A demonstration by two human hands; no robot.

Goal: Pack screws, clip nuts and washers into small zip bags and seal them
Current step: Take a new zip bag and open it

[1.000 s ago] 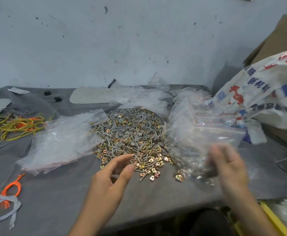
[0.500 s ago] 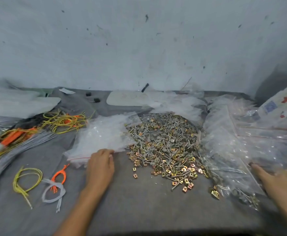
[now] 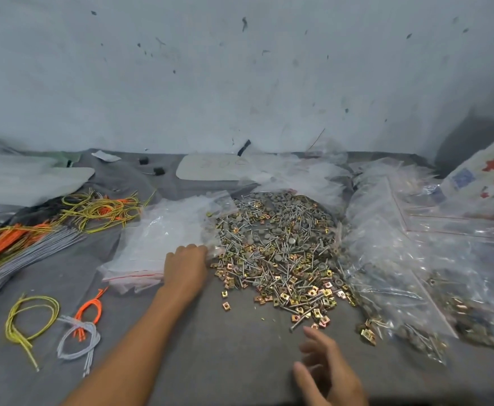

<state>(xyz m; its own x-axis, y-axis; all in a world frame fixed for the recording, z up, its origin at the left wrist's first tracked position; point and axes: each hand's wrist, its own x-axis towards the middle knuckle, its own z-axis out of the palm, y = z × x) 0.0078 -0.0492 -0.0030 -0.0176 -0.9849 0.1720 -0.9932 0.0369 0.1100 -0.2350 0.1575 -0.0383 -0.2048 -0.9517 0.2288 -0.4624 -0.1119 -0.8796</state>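
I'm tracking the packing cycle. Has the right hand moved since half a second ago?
Yes. The right hand has left the heap of filled bags and moved leftward, now open in front of the loose hardware pile.

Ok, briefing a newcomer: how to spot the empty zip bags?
Find the heap of screws and nuts mid-table. Touching its left edge, under the left hand, lies a flat stack of empty zip bags. Filled bags on the heap's right bulge with hardware.
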